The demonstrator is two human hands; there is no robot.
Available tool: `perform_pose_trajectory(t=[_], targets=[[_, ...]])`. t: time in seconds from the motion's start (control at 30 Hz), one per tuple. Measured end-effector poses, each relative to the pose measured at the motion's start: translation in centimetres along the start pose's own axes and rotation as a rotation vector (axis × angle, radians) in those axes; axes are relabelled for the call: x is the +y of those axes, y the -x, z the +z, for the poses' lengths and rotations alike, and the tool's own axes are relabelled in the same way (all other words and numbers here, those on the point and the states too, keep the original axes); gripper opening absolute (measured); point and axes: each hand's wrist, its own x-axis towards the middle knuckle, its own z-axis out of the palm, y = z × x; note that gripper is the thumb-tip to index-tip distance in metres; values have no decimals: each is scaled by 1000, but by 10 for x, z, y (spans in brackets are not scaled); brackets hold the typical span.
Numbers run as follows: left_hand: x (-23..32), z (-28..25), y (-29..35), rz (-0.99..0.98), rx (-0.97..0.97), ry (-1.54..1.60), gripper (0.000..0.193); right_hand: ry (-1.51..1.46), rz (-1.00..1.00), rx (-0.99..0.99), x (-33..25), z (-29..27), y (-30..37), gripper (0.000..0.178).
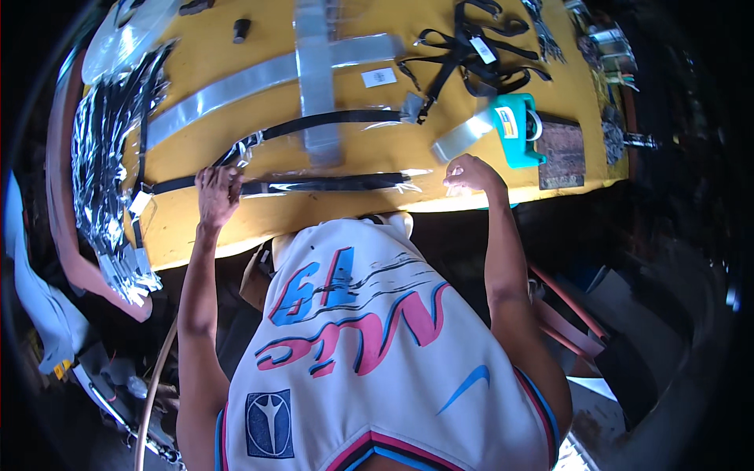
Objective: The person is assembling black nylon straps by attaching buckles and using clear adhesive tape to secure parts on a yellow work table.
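Note:
My left hand (pixel 218 195) is closed over a black strap (pixel 330 184) in a see-through plastic sleeve, near the table's front edge. The strap runs right from the hand, and its sleeve ends short of my right hand (pixel 470 174). That hand's fingers are pinched together beside a teal tape dispenser (pixel 515 133); a whitish bit shows at the fingertips, too small to name. Farther back lies a second black strap (pixel 338 118), partly wrapped in shiny film. Left of my left hand is a small white tag (pixel 140 204).
The yellow tabletop (pixel 236 149) carries crossed strips of silvery tape (pixel 228 86). Many plastic-wrapped black straps (pixel 110 173) are heaped at the left edge. Loose black straps (pixel 491 59) with a white label lie far right. A dark block (pixel 561 153) sits beyond the dispenser; a small black cylinder (pixel 241 31) stands far left.

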Motion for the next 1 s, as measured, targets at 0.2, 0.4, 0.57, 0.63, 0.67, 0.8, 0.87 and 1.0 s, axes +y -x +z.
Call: perform_pose_trajectory(t=[0.2,0.4,0.57,0.63,0.67,0.8,0.87,1.0], targets=[[118,18,-13,141,221,333,46,-204,-62,96,40,5,12,31],[209,71,-48,502,-283,176,69,-412,-98,386,53,34,21,36],[215,83,-55,430,-258,204,71,-98,-49,737,34,64,37,41],[213,81,-55,440,-283,149,71,233,-155,995,-4,78,35,44],[212,82,-52,450,-292,145,71,206,-262,1014,-28,90,31,46],[215,80,-56,423,-309,131,74,278,-546,717,-87,144,16,69],[217,75,-54,402,-333,150,75,325,-515,756,-76,167,12,71],[220,81,-54,364,-304,130,80,289,-456,799,-76,163,4,72]])
